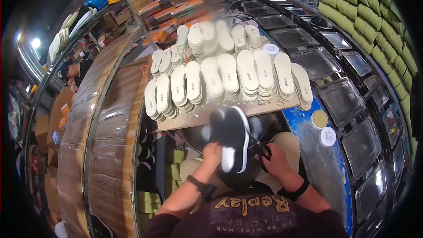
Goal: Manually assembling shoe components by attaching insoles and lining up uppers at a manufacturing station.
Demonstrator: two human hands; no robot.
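Note:
My left hand [212, 156] is closed on a pair of black shoes [233, 130] with white sole edges, held together above my lap. A white part [228, 159] shows at the shoes' near end, beside my fingers. My right hand [274, 161] is closed round the black looped handles of scissors [265, 151]. The scissors point toward the right side of the shoes; whether their blades touch them I cannot tell. Just beyond the shoes is a wooden board [176, 123] bearing several stacks of cream insoles [212, 77] with small green print.
A blue bench [304, 125] at my right carries an open round tin [319, 119] and a white lid [328, 136]. Beyond it run rows of metal trays [346, 101] and stacked green pieces [352, 17]. Wrapped wooden shelving [110, 128] stands at my left.

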